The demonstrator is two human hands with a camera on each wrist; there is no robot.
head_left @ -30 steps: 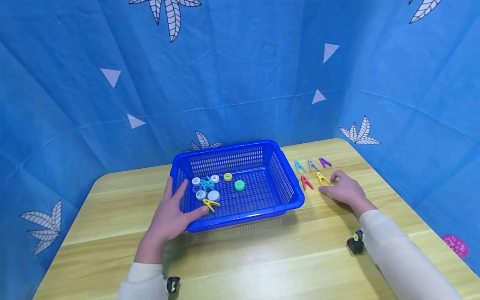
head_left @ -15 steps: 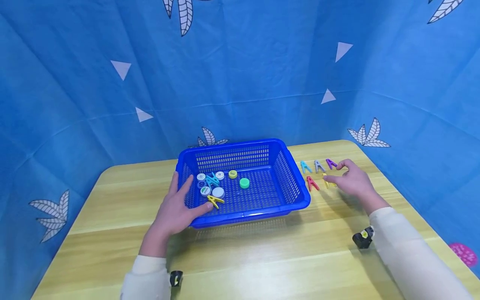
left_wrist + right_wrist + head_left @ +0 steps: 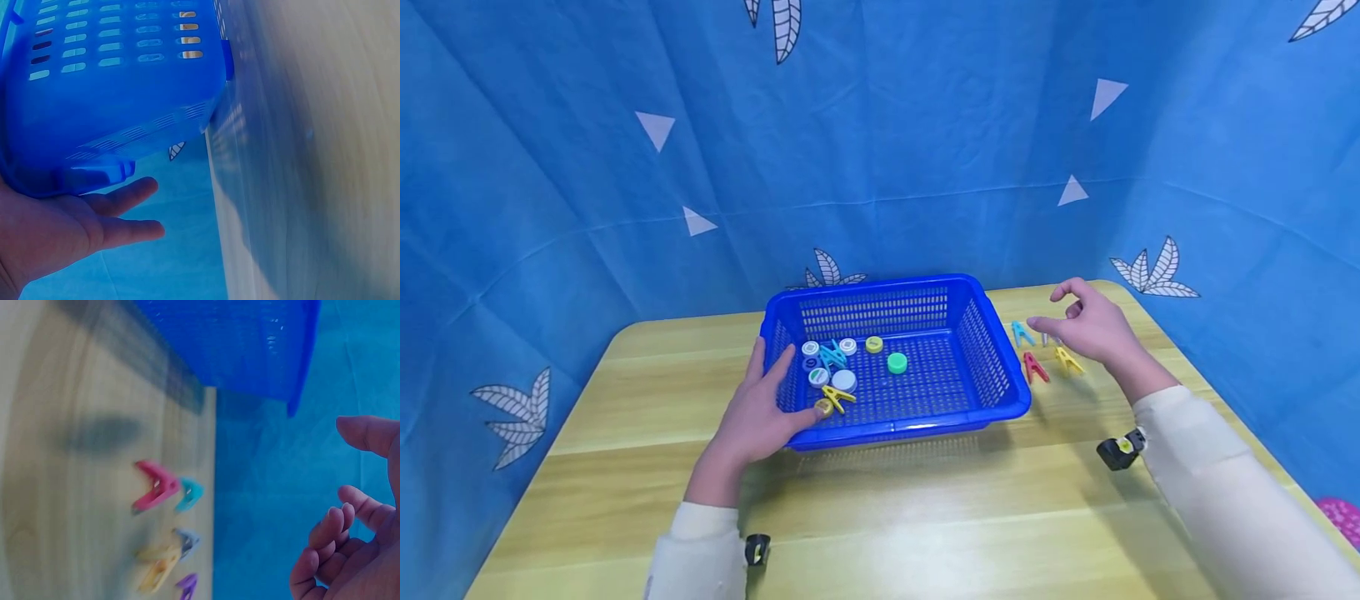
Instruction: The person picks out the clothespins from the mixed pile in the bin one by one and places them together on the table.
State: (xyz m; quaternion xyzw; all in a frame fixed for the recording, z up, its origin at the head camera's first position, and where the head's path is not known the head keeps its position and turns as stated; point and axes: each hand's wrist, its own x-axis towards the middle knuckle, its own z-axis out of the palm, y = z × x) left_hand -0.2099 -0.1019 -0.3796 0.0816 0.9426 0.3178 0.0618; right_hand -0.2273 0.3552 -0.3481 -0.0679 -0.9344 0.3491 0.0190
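Note:
My left hand (image 3: 758, 415) rests on the front left corner of a blue slotted basket (image 3: 955, 427), its thumb over the front rim and its fingers straight and spread. In the left wrist view two fingers (image 3: 134, 230) stick out past the rim. My right hand (image 3: 1092, 327) hovers over the clothespins at the right with nothing in it, thumb and index finger apart. Below it lie a red clothespin (image 3: 1034, 367), a yellow one (image 3: 1067, 362) and a light blue one (image 3: 1021, 333). A purple clothespin (image 3: 187, 585) and a grey-blue one (image 3: 187, 542) show in the right wrist view.
Several bottle caps lie in the basket, among them a green cap (image 3: 897, 363) and a white cap (image 3: 844, 381). Light blue clothespins (image 3: 832, 356) and a yellow clothespin (image 3: 838, 397) lie among them. Blue patterned cloth (image 3: 910, 150) hangs behind the wooden table (image 3: 880, 517).
My right hand has left the yellow clothespin and moved up and back, hiding the purple one in the head view. The left hand stays at the basket corner. The head view has shifted slightly.

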